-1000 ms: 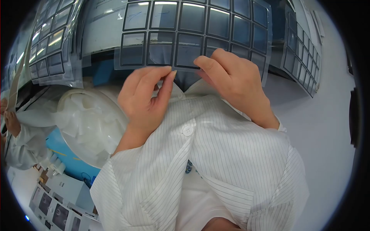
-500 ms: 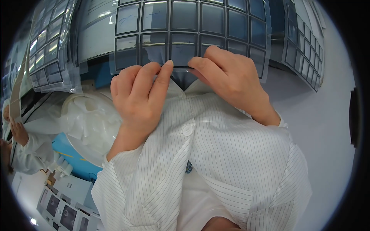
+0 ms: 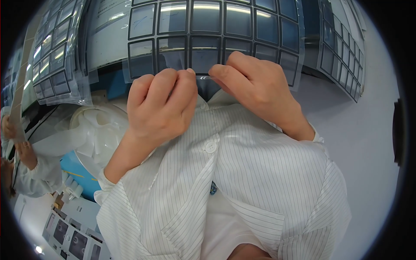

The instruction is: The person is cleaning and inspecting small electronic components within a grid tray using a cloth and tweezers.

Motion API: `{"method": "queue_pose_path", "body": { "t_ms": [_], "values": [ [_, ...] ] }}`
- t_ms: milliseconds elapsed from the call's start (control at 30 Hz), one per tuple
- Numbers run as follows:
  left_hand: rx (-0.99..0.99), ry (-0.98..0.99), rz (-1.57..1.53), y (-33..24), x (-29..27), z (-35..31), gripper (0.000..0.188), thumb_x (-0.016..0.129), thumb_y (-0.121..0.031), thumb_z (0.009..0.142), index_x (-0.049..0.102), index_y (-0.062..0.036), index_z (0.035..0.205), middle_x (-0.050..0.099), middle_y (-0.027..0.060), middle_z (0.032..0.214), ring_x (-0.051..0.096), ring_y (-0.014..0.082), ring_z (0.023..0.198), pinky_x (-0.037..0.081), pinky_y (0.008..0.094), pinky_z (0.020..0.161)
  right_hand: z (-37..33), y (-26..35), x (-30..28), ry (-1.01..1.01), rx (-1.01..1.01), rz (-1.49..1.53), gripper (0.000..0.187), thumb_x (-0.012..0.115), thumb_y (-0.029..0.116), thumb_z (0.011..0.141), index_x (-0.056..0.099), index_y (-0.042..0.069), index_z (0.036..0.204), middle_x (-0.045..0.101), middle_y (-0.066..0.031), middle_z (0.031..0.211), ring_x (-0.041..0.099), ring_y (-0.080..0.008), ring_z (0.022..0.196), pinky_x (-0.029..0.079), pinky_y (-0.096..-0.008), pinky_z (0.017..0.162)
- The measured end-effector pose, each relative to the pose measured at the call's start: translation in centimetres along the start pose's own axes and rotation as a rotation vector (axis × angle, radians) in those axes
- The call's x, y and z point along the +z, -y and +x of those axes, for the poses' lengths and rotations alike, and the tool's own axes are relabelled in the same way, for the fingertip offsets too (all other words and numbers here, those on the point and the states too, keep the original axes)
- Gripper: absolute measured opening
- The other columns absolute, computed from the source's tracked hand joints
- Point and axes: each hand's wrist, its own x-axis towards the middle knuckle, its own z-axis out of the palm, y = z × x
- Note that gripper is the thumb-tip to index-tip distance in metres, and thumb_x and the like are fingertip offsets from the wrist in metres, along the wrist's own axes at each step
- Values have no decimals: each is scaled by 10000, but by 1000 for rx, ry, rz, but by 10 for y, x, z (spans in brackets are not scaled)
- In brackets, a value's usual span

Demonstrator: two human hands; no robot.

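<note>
a smooth pale grey surface [image 3: 346, 138], wall or floor unclear, spans the right, with a dark strip [image 3: 396, 130] at its edge; lower left, white cabinets [image 3: 71, 236] with dark panels stand near a small bright light [image 3: 39, 249], below a blue surface [image 3: 78, 167] striped yellow

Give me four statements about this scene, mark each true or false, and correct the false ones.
1. The bare left hand and bare right hand are at the lower edge of the clear plastic sheet with black rectangular frames. True.
2. The left hand lies flat, fingers spread. False: its fingers are curled.
3. The round white tub with translucent white film is at the person's left. True.
4. Nobody else is in view. False: another person's hand shows near the left edge.
</note>
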Motion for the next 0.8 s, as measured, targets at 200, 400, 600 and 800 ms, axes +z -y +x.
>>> {"method": "queue_pose_path", "body": {
  "t_ms": [200, 400, 600, 800],
  "values": [
    [-70, -53, -331, -12, -17, -4, 127, 731, -50, 692, 687, -49, 812, 617, -1, 890, 577, 162, 825, 386, 307, 681, 1, 0, -1, -13, 20, 33, 217, 776, 61, 707, 656, 74, 888, 474, -13, 671, 507, -122, 538, 407, -257, 438],
    [-529, 310, -910, -11, -18, -7, 135, 738, -79, 758, 711, -80, 890, 631, 28, 865, 582, 166, 763, 418, 288, 674, 2, -2, -1, 5, 13, 11, 226, 790, 70, 707, 658, 76, 890, 463, -9, 667, 502, -123, 536, 405, -260, 440],
    [-1322, 176, -1579, -30, 11, -25, 138, 683, -122, 910, 712, -30, 1008, 699, 58, 959, 599, 96, 805, 480, 250, 730, 9, 5, 5, -87, 34, 112, 239, 804, 65, 707, 689, 69, 916, 478, -9, 667, 490, -122, 515, 394, -263, 429],
    [-1399, -244, -1784, -40, 22, -26, 185, 640, -126, 955, 694, 19, 1058, 723, 98, 1002, 620, 94, 826, 496, 227, 753, 18, 10, 7, -86, 36, 75, 240, 798, 43, 707, 714, 61, 930, 494, -9, 666, 498, -122, 514, 396, -259, 427]
  ]
}}
